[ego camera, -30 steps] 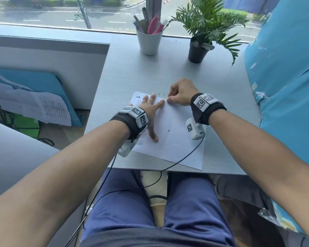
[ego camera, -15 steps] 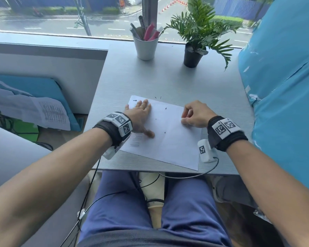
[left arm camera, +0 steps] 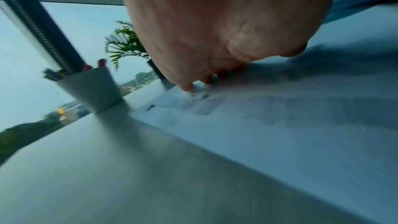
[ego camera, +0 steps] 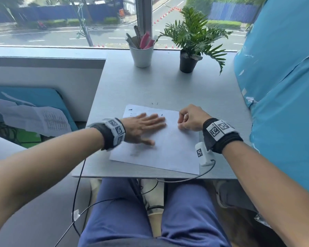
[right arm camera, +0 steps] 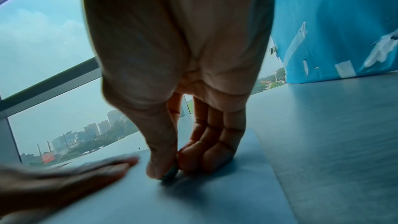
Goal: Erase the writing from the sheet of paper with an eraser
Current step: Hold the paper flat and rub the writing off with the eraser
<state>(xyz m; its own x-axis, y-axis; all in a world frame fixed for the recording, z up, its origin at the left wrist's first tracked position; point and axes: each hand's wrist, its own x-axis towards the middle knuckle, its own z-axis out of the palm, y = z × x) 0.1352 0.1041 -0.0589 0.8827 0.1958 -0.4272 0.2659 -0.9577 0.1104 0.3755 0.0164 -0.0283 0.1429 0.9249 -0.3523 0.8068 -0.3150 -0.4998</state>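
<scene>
A white sheet of paper (ego camera: 169,150) lies on the grey desk (ego camera: 150,86) near its front edge. My left hand (ego camera: 146,124) lies flat on the sheet's upper left part with straight fingers, blurred by motion. My right hand (ego camera: 189,120) rests curled on the sheet's upper right edge. In the right wrist view its thumb and fingers pinch a small dark eraser (right arm camera: 170,174) against the paper (right arm camera: 193,198). Faint print (left arm camera: 200,105) shows near the sheet's top left corner, with small dark crumbs (ego camera: 155,103) just beyond the far edge.
A white cup of pens (ego camera: 142,54) and a potted plant (ego camera: 191,50) stand at the back of the desk by the window. A blue padded wall (ego camera: 284,95) borders the desk on the right. Cables hang over the front edge above my lap.
My right hand has pulled from the sheet's top middle to its right edge. My left hand has swept rightward across the upper part of the paper, fingers now pointing right.
</scene>
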